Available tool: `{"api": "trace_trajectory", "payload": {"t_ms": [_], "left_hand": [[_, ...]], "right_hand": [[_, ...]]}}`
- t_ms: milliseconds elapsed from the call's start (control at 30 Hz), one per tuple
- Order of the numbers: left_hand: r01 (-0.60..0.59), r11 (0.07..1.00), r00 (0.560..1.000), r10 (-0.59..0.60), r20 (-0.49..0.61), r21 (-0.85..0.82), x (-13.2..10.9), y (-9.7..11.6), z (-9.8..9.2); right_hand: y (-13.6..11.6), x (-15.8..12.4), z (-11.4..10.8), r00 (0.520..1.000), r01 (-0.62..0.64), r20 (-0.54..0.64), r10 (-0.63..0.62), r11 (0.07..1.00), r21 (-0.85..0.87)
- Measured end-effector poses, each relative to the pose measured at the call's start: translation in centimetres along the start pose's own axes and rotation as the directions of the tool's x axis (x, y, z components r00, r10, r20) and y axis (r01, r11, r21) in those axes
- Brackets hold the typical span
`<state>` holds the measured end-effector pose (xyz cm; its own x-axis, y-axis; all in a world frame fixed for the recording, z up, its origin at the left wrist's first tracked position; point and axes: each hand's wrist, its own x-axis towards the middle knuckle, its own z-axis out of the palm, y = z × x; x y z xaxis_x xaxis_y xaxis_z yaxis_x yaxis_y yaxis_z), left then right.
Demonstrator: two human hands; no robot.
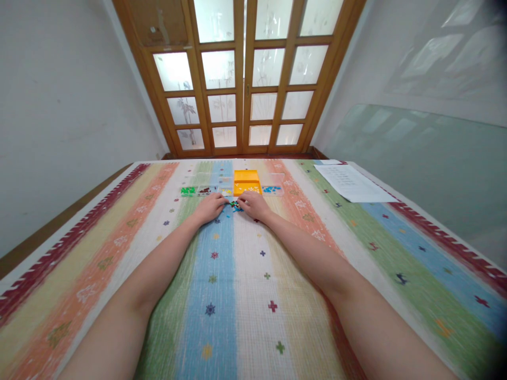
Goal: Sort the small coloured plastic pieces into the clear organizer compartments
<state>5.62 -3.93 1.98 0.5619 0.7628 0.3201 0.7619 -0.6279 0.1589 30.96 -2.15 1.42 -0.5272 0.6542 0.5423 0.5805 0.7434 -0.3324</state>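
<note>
A small pile of mixed green, blue and dark pieces lies on the cloth between my hands. My left hand reaches it from the left with fingers curled and fingertips close together at its edge. From the right, my right hand bends over the pile, its fingers drawn together. Whatever the fingertips pinch is too small to make out. Just behind sit clear boxes with green pieces, brown pieces, yellow pieces and blue pieces. An open orange box among them holds pale pieces.
A striped, patterned cloth covers the table. Printed paper sheets lie at the far right. Beyond the table's far edge stand wooden doors with glass panes. A glass-like panel leans by the right wall.
</note>
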Motion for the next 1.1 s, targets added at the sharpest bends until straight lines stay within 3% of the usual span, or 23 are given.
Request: {"api": "trace_trajectory", "payload": {"t_ms": [300,500,733,933,1100], "left_hand": [[0.082,0.993,0.995,-0.086,-0.040,-0.081,-0.2,-1.7,0.3],[0.142,0.986,0.985,-0.150,-0.090,-0.085,-0.4,-2.5,0.2],[0.251,0.959,0.951,-0.269,-0.153,-0.131,-0.7,-2.5,-0.4],[0.366,0.906,0.884,-0.410,-0.223,-0.212,-0.9,-3.4,-0.2],[0.456,0.796,0.785,-0.571,-0.242,-0.397,-0.9,-4.9,0.2]], "right_hand": [[-1.5,0.0,-0.2,0.988,0.110,0.106,-0.111,0.994,0.015],[-3.1,0.0,-0.4,0.920,0.278,0.260,-0.294,0.956,0.098],[-3.3,0.1,0.1,0.902,0.299,0.308,-0.302,0.953,0.057],[-3.5,0.1,0.1,0.917,0.265,0.302,-0.262,0.964,0.032],[-3.5,0.1,0.0,0.912,0.283,0.301,-0.278,0.959,0.026]]}}
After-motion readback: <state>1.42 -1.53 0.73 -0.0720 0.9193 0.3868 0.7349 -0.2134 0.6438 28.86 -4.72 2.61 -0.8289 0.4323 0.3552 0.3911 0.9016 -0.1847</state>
